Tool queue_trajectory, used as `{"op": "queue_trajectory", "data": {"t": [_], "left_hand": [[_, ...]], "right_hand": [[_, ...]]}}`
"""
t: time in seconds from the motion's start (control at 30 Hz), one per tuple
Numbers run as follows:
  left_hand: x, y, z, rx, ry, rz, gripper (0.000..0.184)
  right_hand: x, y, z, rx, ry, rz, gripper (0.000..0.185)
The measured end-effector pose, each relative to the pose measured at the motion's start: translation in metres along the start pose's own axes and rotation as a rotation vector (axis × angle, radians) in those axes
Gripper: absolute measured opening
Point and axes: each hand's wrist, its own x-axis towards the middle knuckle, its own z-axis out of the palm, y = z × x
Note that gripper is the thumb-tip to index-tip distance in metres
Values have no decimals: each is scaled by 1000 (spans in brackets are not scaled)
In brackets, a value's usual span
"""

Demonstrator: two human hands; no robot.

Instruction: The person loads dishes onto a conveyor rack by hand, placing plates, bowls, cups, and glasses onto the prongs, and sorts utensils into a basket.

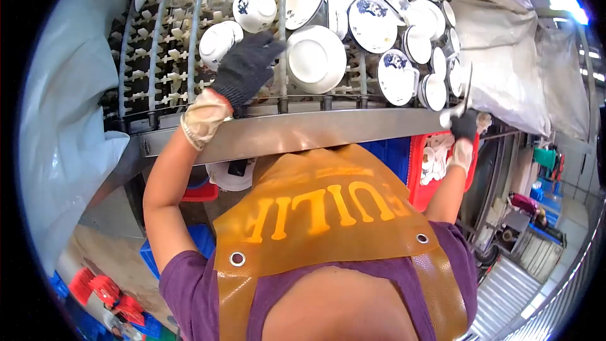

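My left hand (249, 66), in a black glove with a pale cuff, reaches over the conveyor with its fingers stretched out. It is just beside an upturned white bowl (216, 46) and a larger upturned white bowl (316, 59). A blue-patterned bowl (254, 11) lies a little beyond it. At the right end of the metal edge, my right hand (465, 125), gloved in the same way, is closed on white crockery (449, 117); its exact kind is unclear. A thin dish (468, 87), seen edge-on, rises by that hand.
Plates and small dishes (374, 24) crowd the conveyor's right side. A steel rail (297, 131) runs along its front. Below the right hand stands a red basket (416, 173) with white spoons (435, 159). Plastic sheeting hangs at the left (79, 107) and right (499, 63).
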Motion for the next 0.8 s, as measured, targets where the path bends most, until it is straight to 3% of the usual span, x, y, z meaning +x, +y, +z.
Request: {"op": "queue_trajectory", "data": {"t": [0.03,0.1,0.17,0.23,0.27,0.33,0.37,0.4,0.43,0.47,0.5,0.57,0.6,0.63,0.7,0.8], "left_hand": [[13,4,-2,113,170,169,49],[50,24,10,271,249,373,58],[81,42,35,309,241,452,51],[96,51,42,367,-34,435,41],[99,66,13,426,-236,445,31],[87,64,3,408,-11,588,22],[75,77,-34,368,-76,524,10],[63,84,-59,301,-205,376,13],[46,78,-75,157,-112,315,17],[34,82,-99,68,94,331,25],[19,84,-115,9,130,-41,33],[-2,78,-131,84,409,-379,41],[-8,66,-136,113,564,-371,43],[-11,60,-136,141,653,-511,43],[-23,22,-123,77,799,-614,45],[-48,-39,-87,230,710,-771,54]], "right_hand": [[-4,33,26,-8,-62,209,49],[-15,75,57,41,-260,345,57],[-23,59,83,-15,146,386,69],[-20,11,68,208,228,263,70],[-15,-18,58,341,315,68,62],[-5,-90,33,648,412,-283,47],[-3,-129,21,823,419,-439,41],[-3,-166,14,895,437,-545,38],[-7,-200,-10,883,293,-667,38],[-18,-238,-22,1023,361,-815,39],[-19,-269,-15,1073,378,-932,49],[-36,-320,-34,915,318,-862,63],[-31,-336,-28,831,317,-875,68],[-22,-350,-20,747,320,-889,74],[4,-367,1,673,338,-823,73],[26,-327,-2,952,514,-818,50]]}}
